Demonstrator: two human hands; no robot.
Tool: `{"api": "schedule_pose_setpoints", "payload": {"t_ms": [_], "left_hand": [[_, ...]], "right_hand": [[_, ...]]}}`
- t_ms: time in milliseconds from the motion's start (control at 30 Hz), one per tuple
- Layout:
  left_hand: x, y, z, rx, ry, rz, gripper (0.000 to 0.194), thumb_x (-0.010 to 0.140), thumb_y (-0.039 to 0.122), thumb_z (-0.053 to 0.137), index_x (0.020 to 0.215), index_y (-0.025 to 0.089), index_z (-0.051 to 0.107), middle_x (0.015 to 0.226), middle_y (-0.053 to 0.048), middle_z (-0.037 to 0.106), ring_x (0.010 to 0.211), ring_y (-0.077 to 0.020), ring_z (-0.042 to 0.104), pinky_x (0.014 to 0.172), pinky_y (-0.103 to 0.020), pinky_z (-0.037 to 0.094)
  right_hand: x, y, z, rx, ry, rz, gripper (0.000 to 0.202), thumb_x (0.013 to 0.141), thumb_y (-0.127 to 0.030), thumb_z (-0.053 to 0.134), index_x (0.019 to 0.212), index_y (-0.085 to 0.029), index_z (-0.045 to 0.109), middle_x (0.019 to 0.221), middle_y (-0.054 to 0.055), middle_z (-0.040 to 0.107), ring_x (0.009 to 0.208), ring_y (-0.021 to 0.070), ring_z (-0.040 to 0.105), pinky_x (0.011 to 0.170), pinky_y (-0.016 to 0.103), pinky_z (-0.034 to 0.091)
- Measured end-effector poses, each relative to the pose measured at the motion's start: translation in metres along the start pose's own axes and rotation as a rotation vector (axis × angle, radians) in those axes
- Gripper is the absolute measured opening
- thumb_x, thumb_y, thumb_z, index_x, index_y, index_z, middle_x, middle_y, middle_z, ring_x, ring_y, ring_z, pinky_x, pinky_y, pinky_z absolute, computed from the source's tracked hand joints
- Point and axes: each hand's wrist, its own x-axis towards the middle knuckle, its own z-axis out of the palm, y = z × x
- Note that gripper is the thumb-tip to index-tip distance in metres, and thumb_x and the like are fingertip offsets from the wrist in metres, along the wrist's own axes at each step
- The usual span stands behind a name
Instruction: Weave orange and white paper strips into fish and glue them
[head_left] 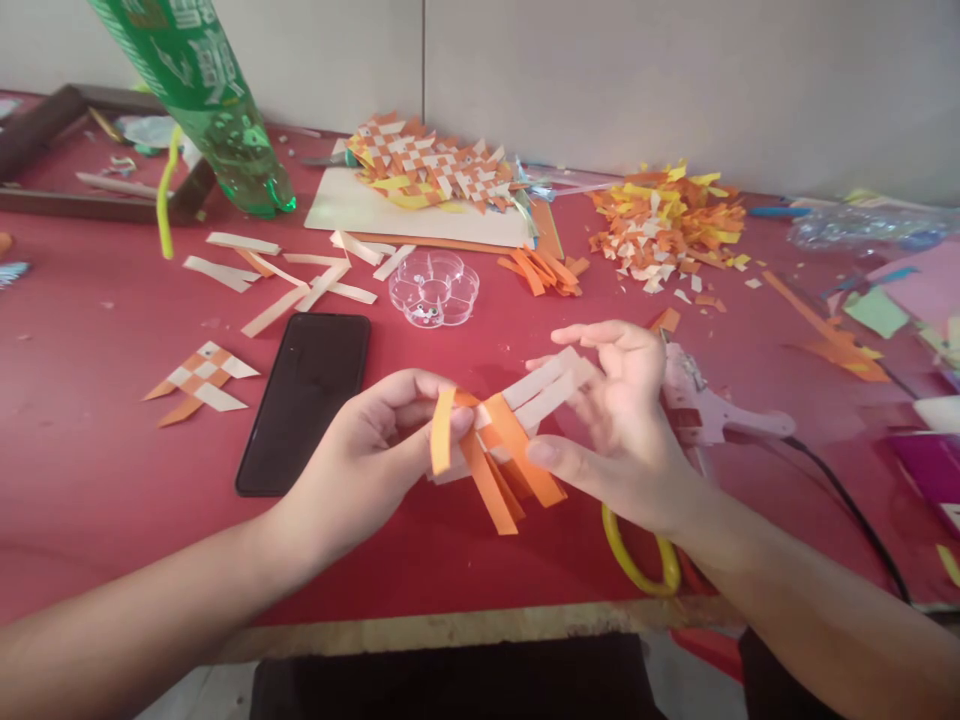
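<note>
Between my hands, above the front of the red table, is a partly woven piece of orange and white paper strips. My left hand pinches its left end between thumb and fingers, and a short orange strip curls up over the thumb. Loose orange ends hang down, while white ends point up to the right. My right hand has its fingers spread around the right side. Its thumb is at an orange strip, and the white ends reach toward the palm. A finished woven paper fish lies to the left.
A black phone lies left of my hands. Beyond are white strips, a clear flower-shaped tray, orange strips, paper scraps and stacked woven fish. A glue gun and yellow scissor handle lie right; a green bottle stands back left.
</note>
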Motion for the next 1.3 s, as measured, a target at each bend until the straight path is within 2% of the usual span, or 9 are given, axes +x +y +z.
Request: {"api": "schedule_pose_setpoints", "payload": {"t_ms": [133,200,367,500,667,800,967,1133,1300], "left_hand": [[-0.001,0.001,0.001,0.007,0.01,0.034,0.013,0.088,0.028,0.067,0.083,0.019,0.059,0.063,0.007,0.061,0.059,-0.0049,0.056,0.06,-0.015,0.046],[-0.001,0.001,0.001,0.026,0.011,0.024,0.014,0.088,0.029,0.067,0.084,0.02,0.058,0.067,0.006,0.064,0.061,-0.0059,0.057,0.06,-0.016,0.046],[-0.001,0.001,0.001,0.07,-0.011,-0.052,0.025,0.084,0.031,0.071,0.101,0.021,0.056,0.085,-0.001,0.073,0.067,-0.0124,0.066,0.06,-0.021,0.049],[-0.001,0.001,0.001,0.12,-0.011,-0.063,0.032,0.085,0.033,0.069,0.112,0.021,0.058,0.082,-0.002,0.073,0.071,-0.0155,0.067,0.066,-0.025,0.05],[0.001,0.0,-0.001,0.176,-0.004,-0.037,0.018,0.091,0.032,0.06,0.102,0.02,0.066,0.07,0.002,0.067,0.067,-0.0128,0.063,0.069,-0.024,0.049],[0.0,0.0,-0.002,0.1,-0.031,-0.046,0.006,0.087,0.025,0.066,0.088,0.019,0.065,0.078,0.002,0.067,0.071,-0.011,0.064,0.074,-0.024,0.053],[-0.002,0.004,0.0,0.026,-0.039,-0.088,0.02,0.081,0.026,0.073,0.096,0.021,0.06,0.088,-0.001,0.07,0.087,-0.0166,0.069,0.08,-0.03,0.058],[0.0,0.004,-0.001,0.185,-0.006,-0.103,0.021,0.079,0.03,0.075,0.08,0.018,0.058,0.083,0.0,0.069,0.074,-0.0128,0.07,0.074,-0.026,0.058],[0.0,0.0,-0.005,0.223,-0.028,-0.174,0.034,0.075,0.032,0.08,0.098,0.021,0.057,0.082,0.0,0.073,0.075,-0.0151,0.071,0.074,-0.028,0.056]], "right_hand": [[0.006,-0.005,-0.003,0.289,-0.226,0.241,0.064,0.073,-0.038,0.078,0.109,-0.033,0.026,0.096,-0.002,0.062,0.077,0.0133,0.067,0.068,0.03,0.058],[0.009,-0.006,-0.006,0.361,-0.304,0.307,0.061,0.076,-0.032,0.075,0.11,-0.032,0.025,0.085,-0.005,0.066,0.073,0.0118,0.068,0.066,0.027,0.056],[0.006,-0.005,-0.008,0.344,-0.324,0.236,0.057,0.079,-0.018,0.068,0.113,-0.031,0.025,0.084,-0.005,0.068,0.072,0.0106,0.067,0.063,0.024,0.054],[0.0,-0.003,-0.007,0.247,-0.376,0.208,0.059,0.079,-0.013,0.064,0.117,-0.033,0.024,0.085,-0.005,0.064,0.071,0.0127,0.067,0.061,0.026,0.054],[0.0,-0.003,-0.007,0.196,-0.379,0.17,0.056,0.082,-0.014,0.059,0.121,-0.031,0.024,0.087,-0.002,0.063,0.079,0.0143,0.068,0.065,0.027,0.054],[0.004,-0.005,-0.007,0.251,-0.305,0.12,0.048,0.087,-0.023,0.057,0.119,-0.032,0.023,0.081,-0.005,0.06,0.076,0.0141,0.067,0.065,0.029,0.053],[0.004,-0.004,-0.01,0.238,-0.312,0.112,0.048,0.087,-0.017,0.055,0.12,-0.033,0.025,0.082,-0.005,0.062,0.069,0.013,0.066,0.055,0.024,0.049],[0.002,-0.004,-0.01,0.188,-0.345,0.098,0.05,0.087,-0.016,0.054,0.124,-0.032,0.024,0.082,-0.005,0.063,0.066,0.0118,0.065,0.053,0.022,0.049],[0.004,-0.002,-0.008,0.12,-0.299,0.066,0.052,0.088,-0.02,0.055,0.128,-0.03,0.023,0.077,-0.007,0.055,0.054,0.0092,0.06,0.044,0.021,0.045]]}}
